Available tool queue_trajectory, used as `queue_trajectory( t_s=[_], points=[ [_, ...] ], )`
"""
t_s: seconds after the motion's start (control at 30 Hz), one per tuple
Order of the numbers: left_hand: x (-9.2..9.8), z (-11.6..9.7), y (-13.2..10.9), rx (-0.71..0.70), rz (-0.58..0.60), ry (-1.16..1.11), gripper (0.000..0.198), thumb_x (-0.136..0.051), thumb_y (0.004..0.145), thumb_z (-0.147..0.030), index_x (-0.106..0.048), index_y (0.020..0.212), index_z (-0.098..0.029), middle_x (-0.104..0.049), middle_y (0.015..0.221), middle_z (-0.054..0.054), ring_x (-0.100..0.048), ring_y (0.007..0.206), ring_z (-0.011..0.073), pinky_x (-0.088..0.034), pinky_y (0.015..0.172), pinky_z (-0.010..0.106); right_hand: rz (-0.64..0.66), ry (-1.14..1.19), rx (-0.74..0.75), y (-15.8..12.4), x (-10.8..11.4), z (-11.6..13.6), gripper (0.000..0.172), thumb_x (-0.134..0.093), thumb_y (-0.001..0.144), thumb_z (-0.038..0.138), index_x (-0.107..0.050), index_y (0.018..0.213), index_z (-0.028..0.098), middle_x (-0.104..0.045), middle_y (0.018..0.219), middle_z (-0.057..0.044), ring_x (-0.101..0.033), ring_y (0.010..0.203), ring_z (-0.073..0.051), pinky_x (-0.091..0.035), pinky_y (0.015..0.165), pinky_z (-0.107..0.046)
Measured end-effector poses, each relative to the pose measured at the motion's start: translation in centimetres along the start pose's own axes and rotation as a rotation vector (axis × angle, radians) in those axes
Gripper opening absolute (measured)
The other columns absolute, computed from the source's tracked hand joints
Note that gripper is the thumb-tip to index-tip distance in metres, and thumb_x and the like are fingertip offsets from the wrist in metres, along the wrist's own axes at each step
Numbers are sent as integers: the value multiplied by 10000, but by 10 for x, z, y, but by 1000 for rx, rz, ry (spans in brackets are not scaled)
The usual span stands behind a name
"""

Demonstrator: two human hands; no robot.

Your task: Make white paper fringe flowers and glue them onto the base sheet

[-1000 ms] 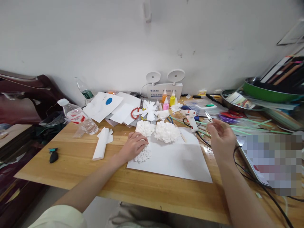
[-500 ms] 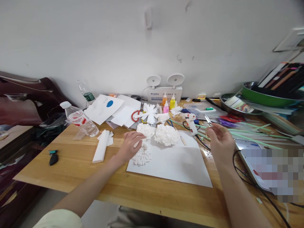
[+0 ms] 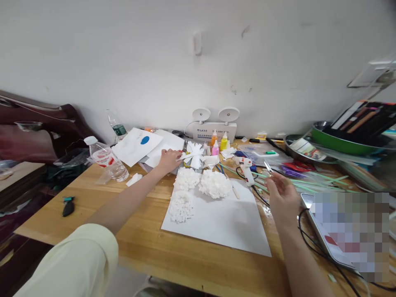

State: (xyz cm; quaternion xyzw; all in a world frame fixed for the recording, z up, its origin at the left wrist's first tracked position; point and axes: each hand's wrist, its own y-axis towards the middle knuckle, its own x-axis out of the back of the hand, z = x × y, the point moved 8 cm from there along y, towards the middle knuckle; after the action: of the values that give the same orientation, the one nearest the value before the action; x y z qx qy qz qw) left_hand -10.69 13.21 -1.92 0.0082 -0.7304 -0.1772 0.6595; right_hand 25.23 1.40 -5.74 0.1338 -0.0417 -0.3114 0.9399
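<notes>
My left hand [image 3: 170,161] reaches over the clutter at the back of the table. Its fingers are stretched toward red-handled scissors [image 3: 180,153], mostly covered by the hand, and a white petal-shaped paper cutout [image 3: 195,154]. Whether they touch either is unclear. My right hand [image 3: 283,192], fingers closed, holds a small shiny metal tool [image 3: 268,166] with two narrow prongs pointing up; its lower part is hidden. Between the hands, two fluffy white clumps [image 3: 215,184] and a heap of small white pieces [image 3: 181,209] rest on a white sheet [image 3: 229,229].
A glue gun [image 3: 246,170] and a wooden-handled tool [image 3: 235,190] lie behind the sheet. Several paint bottles [image 3: 223,141] stand at the back. A water bottle [image 3: 108,163] leans at left. Cables [image 3: 321,247] and a tray-like device [image 3: 321,231] are at right.
My left hand has moved away from the white pieces, up and back to the scissors and paper cutout. My left forearm now covers the folded white strip. The right hand keeps its tool.
</notes>
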Motion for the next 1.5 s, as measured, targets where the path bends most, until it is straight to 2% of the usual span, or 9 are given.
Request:
queue_trajectory(
  t_s=[0.2,0.37,0.43,0.6,0.7,0.8,0.9,1.13,1.5],
  points=[
    [17,-5,-3,25,-46,-49,206,-444,774,-256,-631,725,-185,-647,825,77,-524,863,241,-278,778,397,18,19,-3,0,-2,0,337,-593,698,367,-581,980,182,-593,839,-33,-572,759,-160,-468,758,-364],
    [69,-14,-12,49,-168,-195,235,-434,787,-313,-608,834,-163,-630,891,56,-537,844,178,-362,755,303,36,39,-27,-3,-5,0,301,-602,688,344,-594,945,187,-602,842,-24,-579,764,-158,-464,755,-346],
    [88,-19,-20,68,-156,-466,244,-467,767,-356,-601,822,-159,-629,810,37,-549,751,156,-392,667,269,63,60,-42,-6,-9,1,264,-599,691,329,-606,916,192,-604,834,-18,-579,752,-148,-464,747,-328],
    [83,-73,-58,-4,330,-1362,78,-587,665,-216,-565,639,-146,-630,922,52,-571,840,158,-407,708,264,271,220,-124,-21,-40,12,178,-600,700,289,-621,850,195,-598,722,-8,-554,627,-125,-463,653,-296],
    [60,-122,-90,-29,741,-1784,93,-572,639,-169,-514,575,-133,-664,830,85,-608,816,205,-420,718,312,595,327,-127,-41,-79,33,157,-584,734,302,-624,843,195,-590,702,-10,-541,629,-127,-445,638,-288],
    [34,-153,-110,-1,937,-1987,100,-562,612,-170,-501,549,-122,-666,670,80,-632,718,213,-427,686,316,1008,274,-122,-72,-117,51,241,-486,812,354,-631,806,161,-558,655,-19,-507,607,-121,-414,599,-272],
    [5,-167,-120,93,1017,-2008,90,-565,596,-174,-549,643,-99,-653,588,68,-637,630,192,-430,626,277,1234,214,-144,-94,-132,53,312,-469,815,401,-600,699,143,-503,577,-2,-462,547,-105,-376,529,-250],
    [-22,-169,-126,131,1072,-1967,57,-551,644,-137,-496,660,-131,-593,487,8,-560,446,119,-410,523,241,1203,213,-205,-103,-123,25,260,-584,747,369,-553,912,170,-550,730,-17,-511,631,-116,-416,574,-249],
    [-22,-152,-141,11,868,-1309,138,-576,660,-244,-532,762,-162,-511,569,-39,-495,519,102,-381,534,225,1260,-79,341,-112,-116,62,239,-493,807,192,-573,1027,238,-524,992,-74,-518,880,-161,-451,752,-310]
  ],
)
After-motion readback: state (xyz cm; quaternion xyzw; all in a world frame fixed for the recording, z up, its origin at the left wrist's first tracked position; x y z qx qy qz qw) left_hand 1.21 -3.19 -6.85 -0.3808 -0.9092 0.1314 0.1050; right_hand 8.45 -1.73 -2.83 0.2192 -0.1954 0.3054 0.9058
